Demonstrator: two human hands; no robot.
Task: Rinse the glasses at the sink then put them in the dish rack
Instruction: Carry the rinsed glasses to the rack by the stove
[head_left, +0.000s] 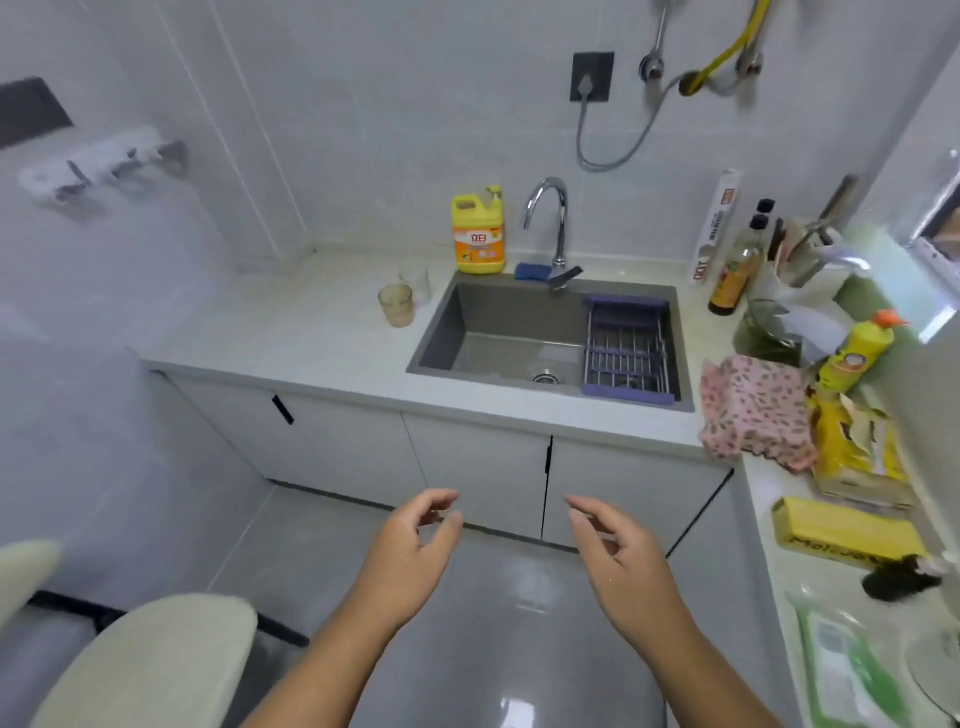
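1. Left hand (415, 540) and right hand (618, 551), bare, held side by side above glossy grey floor (493, 634). The fingers of both are loosely curled and hold nothing.
2. Yellow box (841, 530) on the right-hand counter, dark lettering too blurred to read. Beyond it lies a crumpled pink cloth (753, 410) with a small dark print.
3. Counter (311, 338): pale speckled stone.
4. Grey rectangular sink (509, 317) with a round metal drain. The dish rack (626, 353), purple frame with metal wire bars, sits in its right end.
5. Amber glass (397, 305) and clear glass (415, 283) stand on the counter just left of the sink, well apart from the hands.
6. Farthest: chrome gooseneck faucet (550, 218), blue sponge (532, 271), and yellow detergent bottle (478, 234) with an unreadable orange label.
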